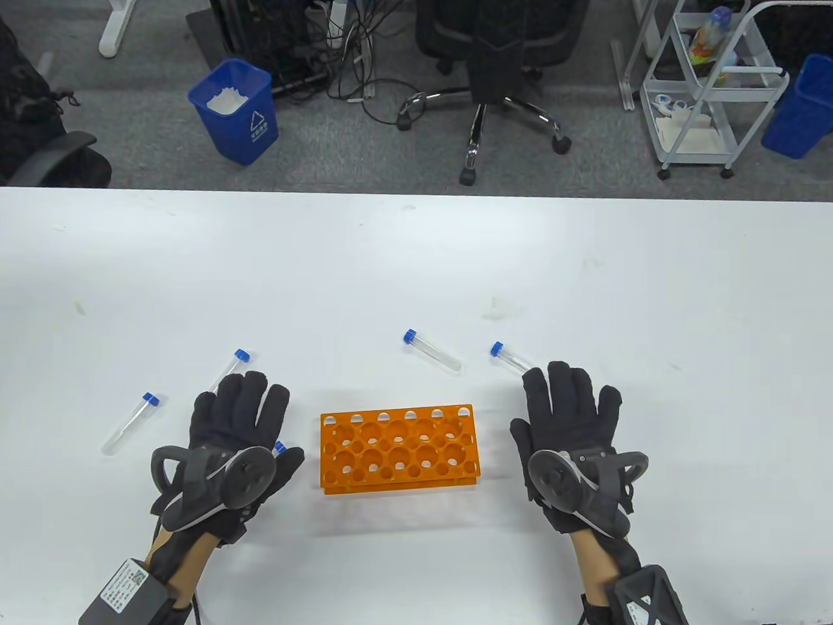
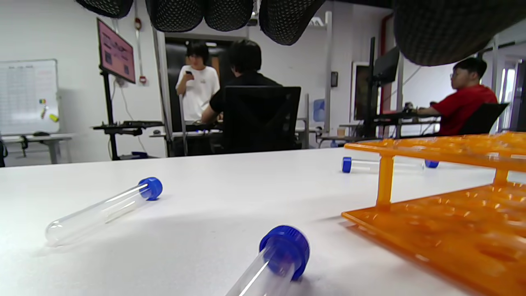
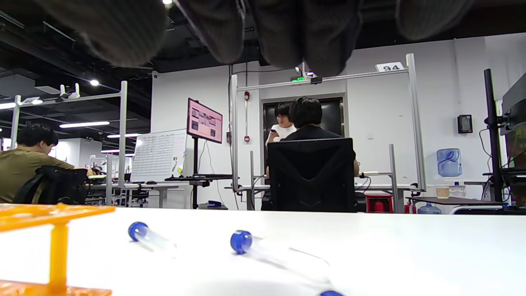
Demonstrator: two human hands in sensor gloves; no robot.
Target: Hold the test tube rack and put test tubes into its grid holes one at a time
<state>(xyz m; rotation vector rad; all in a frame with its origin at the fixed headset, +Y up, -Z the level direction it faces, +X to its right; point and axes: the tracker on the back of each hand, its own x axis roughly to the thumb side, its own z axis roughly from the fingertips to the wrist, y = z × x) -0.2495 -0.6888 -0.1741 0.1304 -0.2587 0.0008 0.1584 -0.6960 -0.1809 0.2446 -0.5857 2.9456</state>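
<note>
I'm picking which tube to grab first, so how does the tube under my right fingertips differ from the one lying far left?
The right tube is partly hidden beneath the right hand; the far-left tube lies fully exposed, away from the left hand. The right tube's cap points up-left, the far-left tube's up-right. Both are clear, blue-capped, lying flat outside the orange rack.

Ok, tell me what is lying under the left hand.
Under the left hand, a test tube's blue cap peeks out at the thumb side. The glove covers the tube's body, so whether the hand touches it cannot be told.
</note>
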